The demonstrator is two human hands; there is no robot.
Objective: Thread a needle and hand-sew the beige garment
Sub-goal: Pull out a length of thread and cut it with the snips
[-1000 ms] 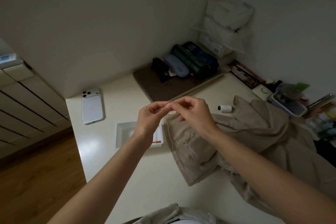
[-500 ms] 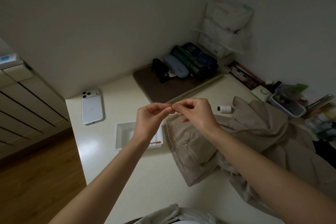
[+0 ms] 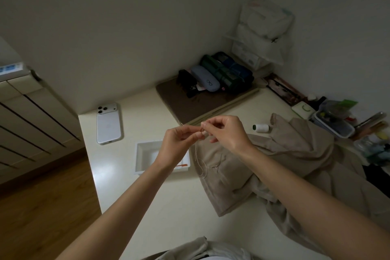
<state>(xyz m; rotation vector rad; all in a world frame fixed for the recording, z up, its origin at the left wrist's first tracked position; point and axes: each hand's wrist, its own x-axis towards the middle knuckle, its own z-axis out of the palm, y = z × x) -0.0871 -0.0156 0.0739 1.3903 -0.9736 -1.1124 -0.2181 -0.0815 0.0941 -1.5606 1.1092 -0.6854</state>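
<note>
Both my hands are raised together over the table's middle. My left hand [image 3: 179, 145] pinches a thin needle [image 3: 191, 130] between thumb and fingertips; its tip sticks out to the left. My right hand [image 3: 226, 133] pinches the pale thread [image 3: 199, 160] right at the needle's end. The thread hangs down in a loose loop onto the beige garment [image 3: 274, 164], which lies crumpled on the right half of the table. A white thread spool [image 3: 261, 127] lies on its side just beyond the garment.
A small white tray [image 3: 145, 157] sits under my left wrist. A white phone [image 3: 108, 123] lies far left near the table edge. A brown mat [image 3: 190, 103] with cases sits at the back; boxes of sewing supplies [image 3: 333, 122] crowd the right edge.
My hands stay joined and have dipped slightly; the right fingertips now sit a little above the left ones. More thread hangs down onto the garment.
</note>
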